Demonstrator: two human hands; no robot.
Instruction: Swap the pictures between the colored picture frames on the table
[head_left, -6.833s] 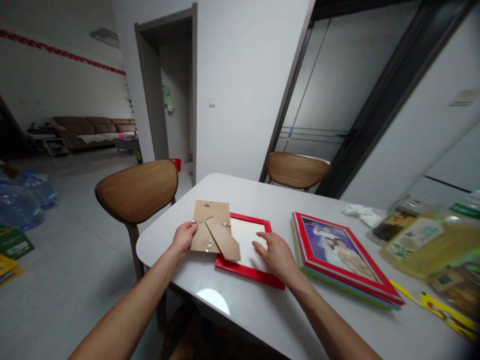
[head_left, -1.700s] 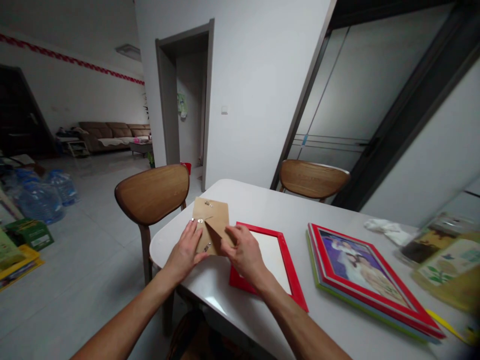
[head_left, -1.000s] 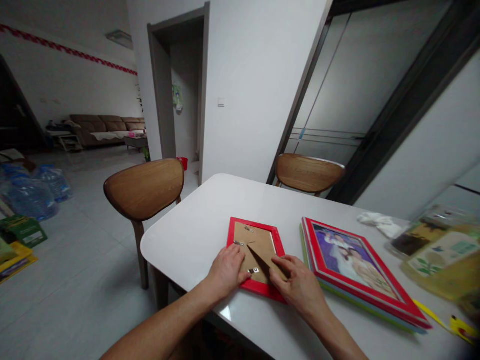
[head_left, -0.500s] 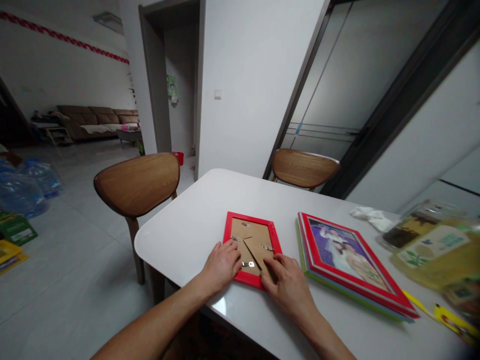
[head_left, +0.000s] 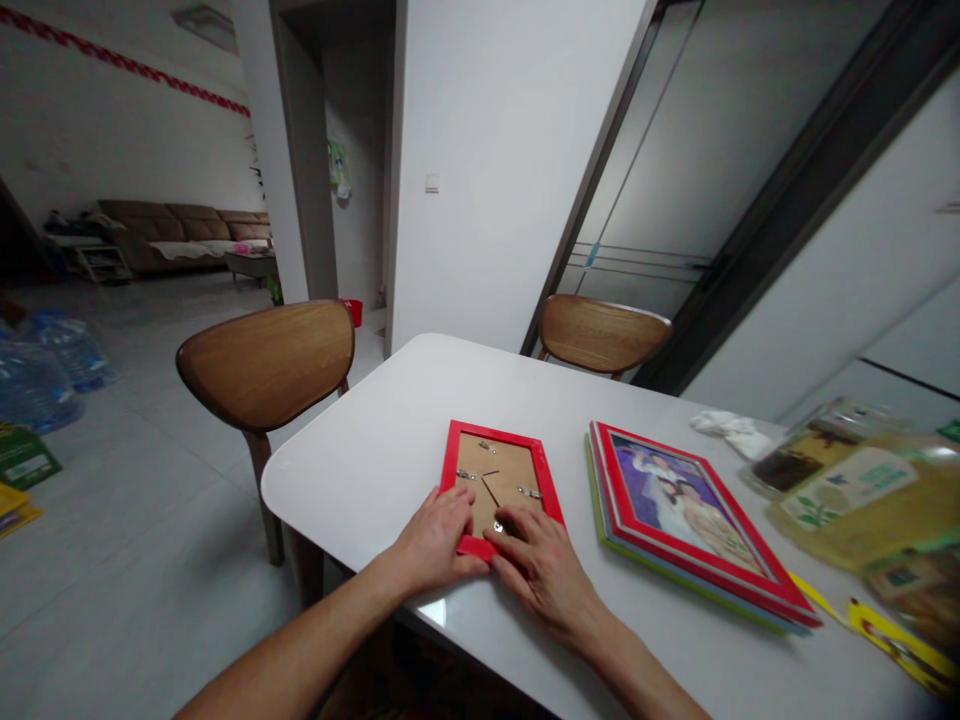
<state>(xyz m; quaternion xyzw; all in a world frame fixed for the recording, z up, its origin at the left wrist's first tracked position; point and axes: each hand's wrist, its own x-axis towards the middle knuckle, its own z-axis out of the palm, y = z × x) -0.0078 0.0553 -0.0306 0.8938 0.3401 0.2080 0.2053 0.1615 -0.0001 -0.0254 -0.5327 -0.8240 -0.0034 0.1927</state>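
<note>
A red picture frame (head_left: 551, 485) lies face down on the white table (head_left: 360, 450), its brown backing board (head_left: 510, 468) upward. Metal clips sit around the board, and a dark slit crosses its middle. My left hand (head_left: 435, 535) holds the frame's lower left corner, fingers on the red edge and thumb along the near side. Bent over the bottom metal clip (head_left: 498, 526) are the fingers of my right hand (head_left: 551, 570), its thumb at the frame's near edge. That hand covers the lower right corner.
To the right is a stack of frames, topped by a red-framed photo (head_left: 690, 500). Beyond it are a white cloth (head_left: 731, 432), a jug of yellowish liquid (head_left: 862, 500) and a yellow tool (head_left: 900, 640). Wooden chairs (head_left: 274, 360) stand at the table's left and far sides.
My right hand has shifted left from the frame's lower right edge onto the bottom clip. The left hand stays at the left corner, its thumb now along the near edge.
</note>
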